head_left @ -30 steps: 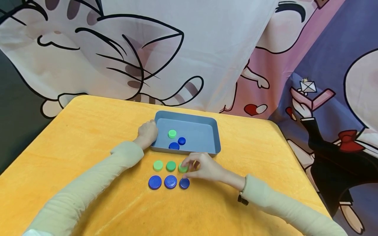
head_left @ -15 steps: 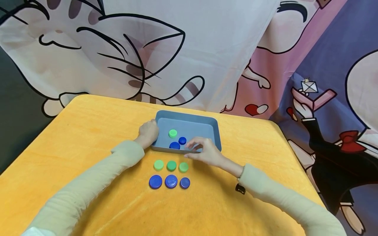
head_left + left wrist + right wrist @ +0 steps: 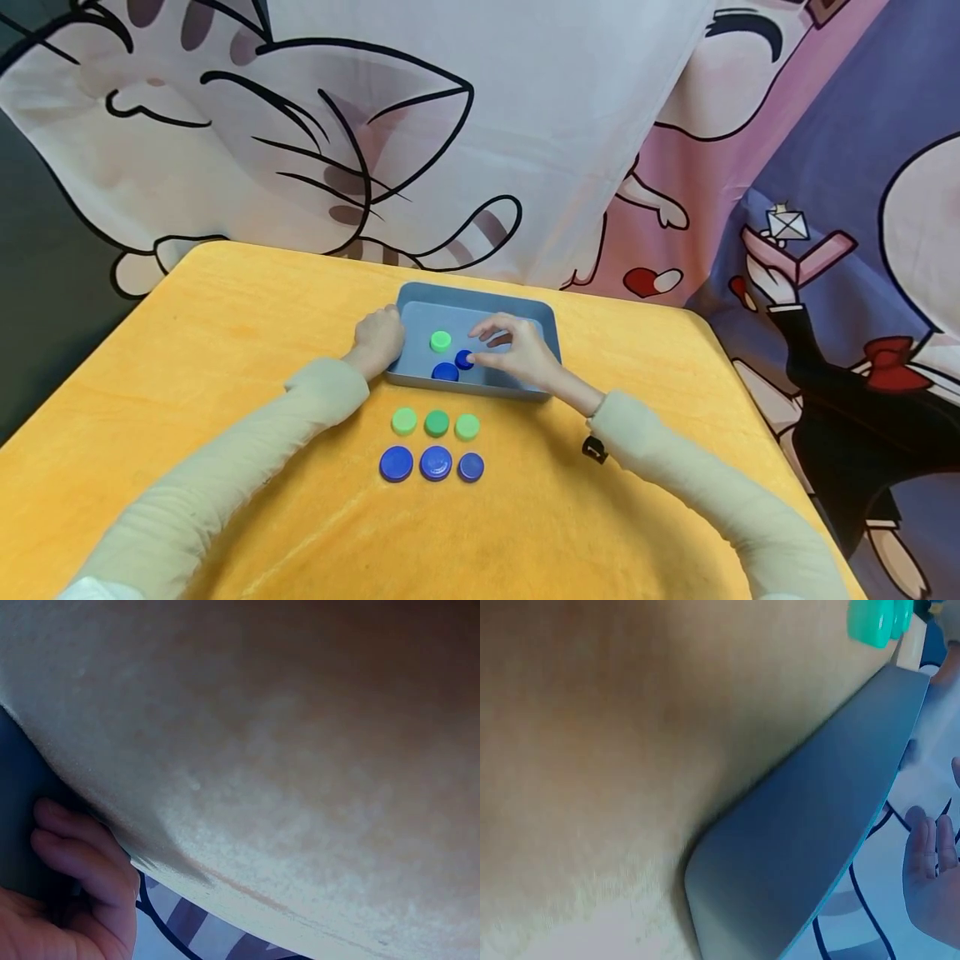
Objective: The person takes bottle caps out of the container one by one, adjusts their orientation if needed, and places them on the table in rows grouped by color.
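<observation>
My left hand (image 3: 378, 340) holds the left end of a grey-blue tray (image 3: 502, 385). In the left wrist view, its curled fingers (image 3: 94, 877) lie against the tray's dark wall. Over the tray's right part, my right hand (image 3: 517, 354) reaches in with thumb and fingers spread apart. Its thumb tip is beside a small blue bottle cap (image 3: 463, 360), though contact cannot be told. A larger blue cap (image 3: 445, 372) and a light green cap (image 3: 440, 341) lie left of it in the tray. The right wrist view shows the tray's outer wall (image 3: 802, 817).
In front of the tray lies a row of green caps (image 3: 437, 423), with a row of blue caps (image 3: 436, 463) nearer me. A yellow cloth (image 3: 247, 333) covers the table. Printed cartoon curtains (image 3: 555, 167) hang behind it.
My right hand has moved from the rightmost green cap in the row, over the tray's front wall and into the tray. That cap stays on the table. My left hand keeps its place.
</observation>
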`<action>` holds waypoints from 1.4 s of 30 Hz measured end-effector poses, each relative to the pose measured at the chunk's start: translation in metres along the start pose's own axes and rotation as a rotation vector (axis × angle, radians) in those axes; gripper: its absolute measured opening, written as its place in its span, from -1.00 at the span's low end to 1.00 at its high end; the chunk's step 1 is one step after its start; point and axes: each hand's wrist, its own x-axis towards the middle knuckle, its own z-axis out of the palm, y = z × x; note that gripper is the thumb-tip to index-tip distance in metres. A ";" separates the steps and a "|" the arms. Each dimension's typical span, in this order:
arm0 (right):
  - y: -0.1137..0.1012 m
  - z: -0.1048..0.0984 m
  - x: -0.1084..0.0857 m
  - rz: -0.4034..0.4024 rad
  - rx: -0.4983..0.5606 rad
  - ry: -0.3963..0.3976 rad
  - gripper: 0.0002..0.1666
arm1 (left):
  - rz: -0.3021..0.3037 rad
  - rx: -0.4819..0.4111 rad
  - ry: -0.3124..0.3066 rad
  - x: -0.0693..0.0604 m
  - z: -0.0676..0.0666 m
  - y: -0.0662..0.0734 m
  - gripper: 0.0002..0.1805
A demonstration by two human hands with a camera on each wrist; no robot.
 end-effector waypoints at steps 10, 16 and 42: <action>0.004 -0.005 0.022 0.056 -0.022 0.030 -0.62 | -0.013 -0.009 -0.008 0.002 0.001 0.000 -0.70; 0.004 0.003 0.040 0.135 0.092 0.039 -0.55 | -0.006 -0.013 0.000 0.001 0.002 0.000 -0.70; 0.009 0.028 0.065 0.355 0.163 -0.054 -0.37 | -0.013 -0.009 -0.009 0.001 0.000 0.002 -0.69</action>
